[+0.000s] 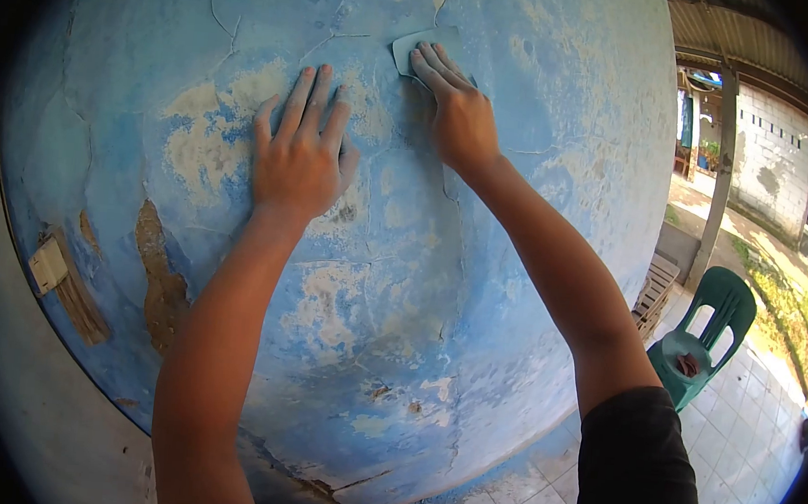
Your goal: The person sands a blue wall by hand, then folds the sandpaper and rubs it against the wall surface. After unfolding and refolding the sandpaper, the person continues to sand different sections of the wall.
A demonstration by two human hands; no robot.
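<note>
A worn blue wall (537, 224) with peeling paint, pale patches and cracks fills most of the view. My left hand (300, 156) lies flat against it, fingers spread and pointing up, holding nothing. Higher and to the right, my right hand (456, 106) presses a sheet of sandpaper (405, 50) to the wall. The sheet is greyish and its left corner shows past my fingertips. My fingers cover part of it.
A green plastic chair (708, 325) with a small brown item (688, 365) on its seat stands at the right on a tiled floor (738, 435). A switch plate (48, 266) sits low on the left wall, beside exposed plaster (154, 272). A post (716, 180) stands behind the chair.
</note>
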